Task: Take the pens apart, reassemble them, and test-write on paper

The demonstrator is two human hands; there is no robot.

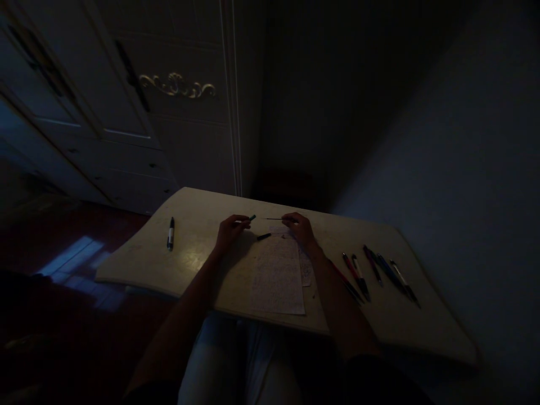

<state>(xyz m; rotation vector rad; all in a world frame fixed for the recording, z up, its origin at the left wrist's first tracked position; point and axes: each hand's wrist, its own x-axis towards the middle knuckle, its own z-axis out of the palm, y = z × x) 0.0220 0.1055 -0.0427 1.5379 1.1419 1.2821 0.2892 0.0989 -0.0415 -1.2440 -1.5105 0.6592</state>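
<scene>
Over the far part of the white table (pixel 198 225), my left hand (pixel 230 229) pinches a short, dark greenish pen part (pixel 252 217). Facing it from the right, my right hand (pixel 298 226) is closed on a thin dark stick, which looks like a pen refill (pixel 273 218). Its tip points left toward the greenish part, with a small gap between them. A short black pen piece (pixel 264 237) lies between my hands at the top of a paper sheet (pixel 278 275) covered in fine marks. The room is dim, so small details are hard to make out.
One pen (pixel 170 233) lies alone at the table's left. On the right, past my right forearm, several pens (pixel 358 275) lie in a loose group. Behind the table stand a tall wardrobe (pixel 189 146) and, to the right, a wall (pixel 455 185).
</scene>
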